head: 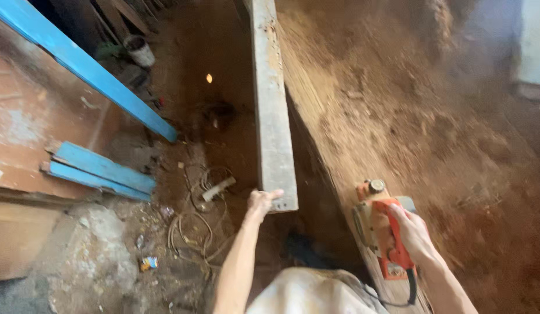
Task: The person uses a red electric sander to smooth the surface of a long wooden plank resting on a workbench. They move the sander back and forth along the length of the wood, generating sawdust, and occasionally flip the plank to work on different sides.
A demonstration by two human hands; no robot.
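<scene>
Right hand (pixel 414 232) closed around orange electric planer (pixel 379 229) on sawdust-covered plank (pixel 339 151), left hand (pixel 262 202) gripping end of grey wooden beam (pixel 272 116) just beside it, blue boards (pixel 98 168) well left

I am seeing two bare arms reaching out from the bottom edge, both uncovered from the elbow down, with no sleeves showing. The left hand (pixel 262 202) and the right hand (pixel 413 233) are wearing no gloves, rings or watch that I can make out. Between the arms a pale, cream-coloured cloth garment (pixel 307 292) is showing, rumpled and dusty-looking, covering the person's front; its cut is too blurred to tell.
</scene>
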